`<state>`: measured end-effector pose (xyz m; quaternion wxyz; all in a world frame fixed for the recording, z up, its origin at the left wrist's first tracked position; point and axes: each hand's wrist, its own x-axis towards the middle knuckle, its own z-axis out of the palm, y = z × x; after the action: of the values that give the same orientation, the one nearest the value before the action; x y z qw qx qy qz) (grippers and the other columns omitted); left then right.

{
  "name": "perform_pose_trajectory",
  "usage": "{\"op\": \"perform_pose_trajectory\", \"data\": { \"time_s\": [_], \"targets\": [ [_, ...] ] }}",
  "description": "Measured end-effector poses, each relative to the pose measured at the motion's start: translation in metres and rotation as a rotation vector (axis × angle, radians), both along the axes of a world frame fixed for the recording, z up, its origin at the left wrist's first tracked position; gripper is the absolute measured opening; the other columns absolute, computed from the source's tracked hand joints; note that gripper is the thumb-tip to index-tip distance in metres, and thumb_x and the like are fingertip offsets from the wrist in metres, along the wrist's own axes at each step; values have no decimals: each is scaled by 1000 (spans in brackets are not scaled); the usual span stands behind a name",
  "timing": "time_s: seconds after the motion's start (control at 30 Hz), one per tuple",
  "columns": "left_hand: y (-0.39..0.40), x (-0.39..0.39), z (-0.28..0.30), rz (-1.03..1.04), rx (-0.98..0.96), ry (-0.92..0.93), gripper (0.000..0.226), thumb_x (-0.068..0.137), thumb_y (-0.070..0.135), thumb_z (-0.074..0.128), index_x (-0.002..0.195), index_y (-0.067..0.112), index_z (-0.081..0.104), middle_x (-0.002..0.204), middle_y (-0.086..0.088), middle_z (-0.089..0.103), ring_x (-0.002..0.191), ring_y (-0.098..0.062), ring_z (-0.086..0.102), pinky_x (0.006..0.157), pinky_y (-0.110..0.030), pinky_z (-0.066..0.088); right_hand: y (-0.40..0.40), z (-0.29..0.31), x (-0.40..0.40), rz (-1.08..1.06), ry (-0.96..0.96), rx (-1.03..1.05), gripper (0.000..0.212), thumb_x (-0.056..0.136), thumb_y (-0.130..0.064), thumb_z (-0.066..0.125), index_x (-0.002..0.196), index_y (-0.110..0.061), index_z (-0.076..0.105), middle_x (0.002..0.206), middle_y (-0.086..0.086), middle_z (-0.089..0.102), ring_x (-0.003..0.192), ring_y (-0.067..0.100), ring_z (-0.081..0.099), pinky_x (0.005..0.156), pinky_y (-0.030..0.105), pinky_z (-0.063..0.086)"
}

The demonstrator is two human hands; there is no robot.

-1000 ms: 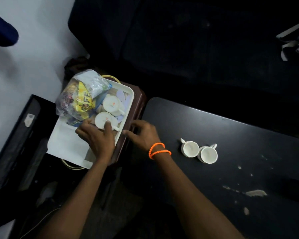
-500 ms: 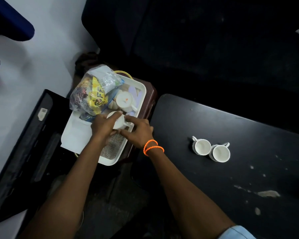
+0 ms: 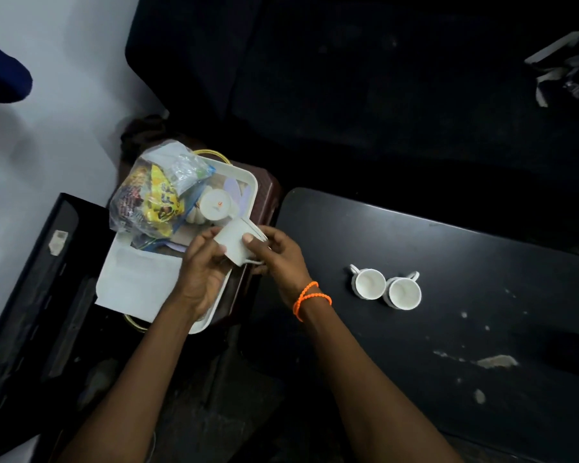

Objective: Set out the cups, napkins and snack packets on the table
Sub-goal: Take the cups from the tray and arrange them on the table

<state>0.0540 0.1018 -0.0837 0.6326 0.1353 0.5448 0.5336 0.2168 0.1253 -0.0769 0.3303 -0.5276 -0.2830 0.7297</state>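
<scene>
- Cup (image 3: 235, 242) number three sits between my two hands, lifted just over the near right edge of the tray (image 3: 248, 182), tipped on its side with its handle toward me.
- My left hand (image 3: 203, 265) curls round its base side, and my right hand (image 3: 274, 253), the one with the orange bands (image 3: 310, 297) at the wrist, pinches it, thumb on the wall and fingers behind.
- Done so far: two cups (image 3: 385, 289) stand upright on the black table (image 3: 448, 345), touching each other, handles pointing outward.
- Left on the tray: one more cup (image 3: 215, 204), upside down, just beyond the one I hold; there may be another under it, but I cannot tell.
- The bag of snack packets (image 3: 151, 198) lies on the far left part of the tray, untouched and unopened as far as I can see.
- The napkins (image 3: 137, 279), a pale folded stack, lie on the tray's near left end.
- By my reckoning I am under halfway: the cups are partly out, napkins and snacks not started.
- Next I would judge this cup needs turning upright and setting down beside the pair.
</scene>
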Motion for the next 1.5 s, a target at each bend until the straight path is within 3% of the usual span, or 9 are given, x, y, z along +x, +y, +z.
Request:
{"op": "perform_pose_trajectory", "data": {
  "time_s": [0.2,0.37,0.6,0.7,0.8,1.13,1.33,1.43,1.5],
  "targets": [
    [-12,60,-14,-203,-62,129,41,89,-1,60,125,16,69,126,-7,74,118,-21,67,99,-33,55,-20,-11,53,-169,-219,93,67,69,-8,91,128,-14,58,123,5,68,109,15,66,91,27,57],
    [-37,129,-24,-334,-155,195,45,76,7,69,117,26,76,124,-1,77,109,-7,74,86,-20,58,-67,-24,101,-223,-504,210,60,62,-19,94,111,-28,60,114,-14,62,102,0,63,81,10,50],
    [-77,210,-51,-606,-313,411,25,85,11,75,100,28,84,99,11,83,101,-10,77,95,-34,61,-155,-54,173,-310,-746,72,62,58,-24,90,107,-36,55,105,-10,64,93,7,67,77,20,54],
    [-86,241,-55,-668,-374,379,19,82,14,78,96,25,84,97,5,83,100,-16,77,98,-42,60,-171,-63,205,-302,-851,35,66,55,-18,88,103,-46,52,107,-13,60,97,-5,63,79,7,47],
    [-89,270,-52,-714,-362,301,26,76,19,75,86,42,83,98,10,83,101,-8,76,98,-37,60,-172,-72,230,-300,-934,22,70,53,-15,87,99,-52,49,107,-15,55,97,-18,56,78,-3,39],
    [-74,312,-59,-661,-413,399,42,75,12,66,101,42,80,90,22,80,96,-3,75,94,-35,61,-143,-90,264,-240,-1004,51,68,58,-25,93,105,-40,47,107,-11,52,95,-15,55,73,-1,40],
    [-77,318,-59,-646,-412,358,40,76,12,67,104,36,83,91,18,81,95,-1,75,93,-34,62,-138,-89,269,-232,-1007,86,65,60,-30,93,109,-32,50,112,-7,54,95,6,60,75,8,42],
    [-77,311,-58,-647,-430,356,31,79,9,70,83,37,82,81,19,80,87,-3,72,89,-32,60,-140,-87,264,-328,-989,45,76,58,-24,96,116,-34,47,116,-6,52,99,7,58,80,11,45],
    [-76,296,-55,-641,-448,379,28,84,7,70,99,27,82,87,15,79,90,-8,73,90,-29,59,-148,-84,260,-464,-972,-60,84,54,-15,99,124,-21,51,118,-2,53,98,9,58,83,17,48]
  ]
}}
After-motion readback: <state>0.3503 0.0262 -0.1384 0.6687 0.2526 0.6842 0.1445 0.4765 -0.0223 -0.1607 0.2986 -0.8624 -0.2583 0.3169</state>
